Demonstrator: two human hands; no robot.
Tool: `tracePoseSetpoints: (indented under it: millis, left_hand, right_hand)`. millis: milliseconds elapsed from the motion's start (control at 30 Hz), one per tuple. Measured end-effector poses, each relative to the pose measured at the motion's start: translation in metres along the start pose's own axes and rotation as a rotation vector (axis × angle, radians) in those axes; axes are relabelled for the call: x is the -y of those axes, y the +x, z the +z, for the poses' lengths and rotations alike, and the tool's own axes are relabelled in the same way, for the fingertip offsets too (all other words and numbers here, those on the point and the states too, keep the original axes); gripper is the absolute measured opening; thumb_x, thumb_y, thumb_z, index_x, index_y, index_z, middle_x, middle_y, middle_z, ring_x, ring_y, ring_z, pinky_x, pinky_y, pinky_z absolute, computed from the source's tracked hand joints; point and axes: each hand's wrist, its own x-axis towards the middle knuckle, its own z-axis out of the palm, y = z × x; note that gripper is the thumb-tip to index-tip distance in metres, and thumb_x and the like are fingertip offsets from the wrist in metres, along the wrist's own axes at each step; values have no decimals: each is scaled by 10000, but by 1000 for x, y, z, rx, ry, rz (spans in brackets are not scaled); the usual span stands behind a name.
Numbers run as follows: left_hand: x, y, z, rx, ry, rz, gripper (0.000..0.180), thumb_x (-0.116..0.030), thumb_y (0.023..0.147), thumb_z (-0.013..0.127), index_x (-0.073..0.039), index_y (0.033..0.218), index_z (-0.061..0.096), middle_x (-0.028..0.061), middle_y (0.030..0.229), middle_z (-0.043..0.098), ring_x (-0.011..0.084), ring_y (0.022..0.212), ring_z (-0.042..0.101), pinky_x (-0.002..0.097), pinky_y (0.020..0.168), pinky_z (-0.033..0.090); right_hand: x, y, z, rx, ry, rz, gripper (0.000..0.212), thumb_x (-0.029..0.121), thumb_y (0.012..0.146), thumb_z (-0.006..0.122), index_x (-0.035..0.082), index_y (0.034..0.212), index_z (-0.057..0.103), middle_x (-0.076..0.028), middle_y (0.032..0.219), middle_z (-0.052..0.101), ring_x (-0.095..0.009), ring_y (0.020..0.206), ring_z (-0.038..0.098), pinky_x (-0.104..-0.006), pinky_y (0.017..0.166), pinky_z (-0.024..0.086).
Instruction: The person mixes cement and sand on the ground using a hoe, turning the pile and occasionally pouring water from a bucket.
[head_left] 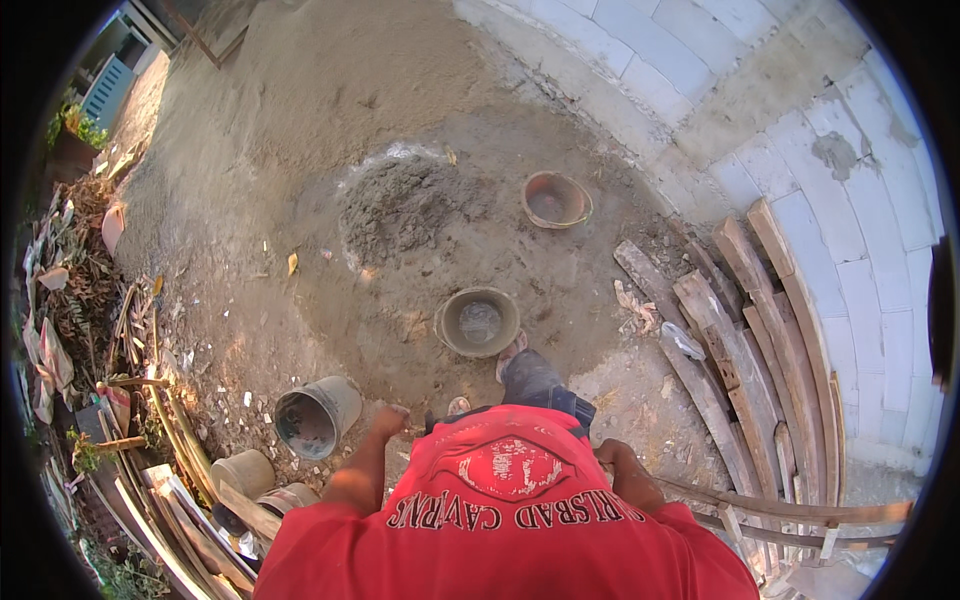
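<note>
My left hand (pixel 393 416) hangs beside my body with its fingers curled in, and nothing shows in it. It is nearest to a tilted grey bucket (pixel 345 402), apart from it, with some dark residue inside. My right hand (pixel 607 451) is by my right hip; its fingers are mostly hidden. In front of my feet stands a round grey mortar pan (pixel 446 340) with a wet, pale patch inside. A second pan (pixel 581 212), with a reddish inner wall, sits farther off to the right. Between the two pans and to the left lies a heap of wet grey mortar (pixel 398 205).
Several long timber boards (pixel 735 365) lie along the right, below a pale block wall (pixel 800 190). Sticks and broken wood (pixel 180 530) and dry leaves and rubbish (pixel 75 260) line the left. Another bucket (pixel 243 472) lies near the wood. Grey ground (pixel 260 120) stretches ahead.
</note>
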Motion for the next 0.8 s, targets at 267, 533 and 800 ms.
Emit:
tracePoseSetpoints:
  millis: [267, 533, 800]
  left_hand:
    - [-246, 66, -118, -117, -717, -183, 303, -312, 907, 639, -43, 1035, 695, 60, 865, 702, 144, 751, 646, 302, 700, 511]
    - [-395, 88, -257, -337, -573, 214, 296, -252, 944, 622, -11, 1113, 656, 63, 1005, 689, 137, 926, 635, 290, 837, 494]
    - [-572, -104, -470, -951, -389, 1310, 352, -217, 939, 604, 29, 1191, 592, 195, 1234, 608, 312, 1129, 599, 411, 966, 481]
  right_hand:
    - [-46, 58, -115, -33, -33, -15, 446, 432, 828, 664, -10, 805, 715, -127, 743, 697, -239, 660, 672, -395, 641, 518]
    - [10, 84, -196, -458, 114, 8, 372, 311, 810, 723, -39, 930, 690, -176, 824, 710, -302, 741, 706, -406, 691, 550]
    - [39, 93, -275, -462, 192, -5, 495, 398, 832, 696, 35, 1161, 627, -201, 1142, 667, -367, 1063, 642, -441, 891, 518]
